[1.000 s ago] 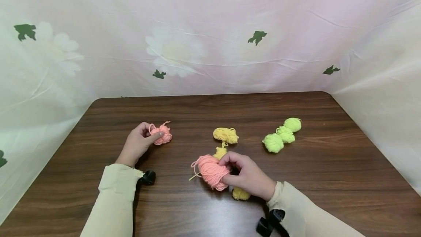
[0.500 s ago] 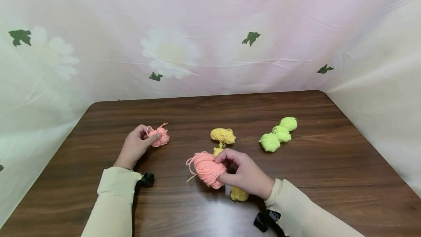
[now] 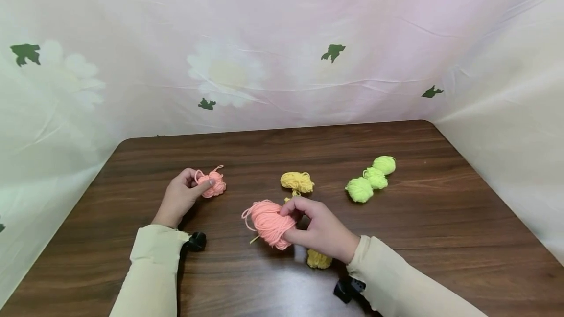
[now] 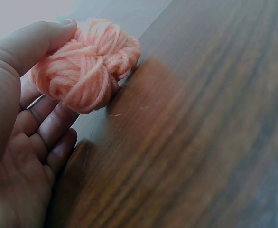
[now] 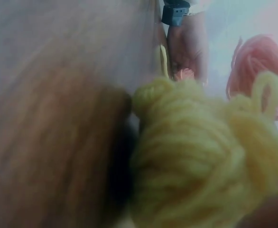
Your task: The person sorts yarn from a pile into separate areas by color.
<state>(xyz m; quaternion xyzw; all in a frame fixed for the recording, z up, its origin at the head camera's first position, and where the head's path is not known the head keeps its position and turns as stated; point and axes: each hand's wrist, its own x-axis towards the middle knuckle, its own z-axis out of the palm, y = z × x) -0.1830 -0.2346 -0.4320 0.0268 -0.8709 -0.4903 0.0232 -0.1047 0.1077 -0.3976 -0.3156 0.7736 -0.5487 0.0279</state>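
Note:
My left hand [image 3: 179, 194] pinches a small pink ball of yarn [image 3: 213, 185] at the table's left side, thumb on top and fingers beneath; the left wrist view shows its wound strands [image 4: 89, 71] close over the wood. In my right hand [image 3: 320, 226] a larger pink ball of yarn [image 3: 269, 224] is held between thumb and fingers. It hangs over the middle of the table, a loop of strand sticking out on its left. Under and behind this hand lie yellow balls of yarn [image 3: 297, 182], partly hidden; one yellow ball [image 5: 191, 152] fills much of the right wrist view.
Three lime-green balls of yarn [image 3: 374, 179] lie in a slanting row on the right of the brown wooden table [image 3: 440, 238]. Behind the table hangs a pale flowered cloth [image 3: 273, 53]. Black wrist cameras [image 3: 196, 241] sit at both cuffs.
My right hand has drifted a little left with the larger pink ball, uncovering less of the middle yellow yarn. The left hand keeps its hold, and the head view has shifted slightly.

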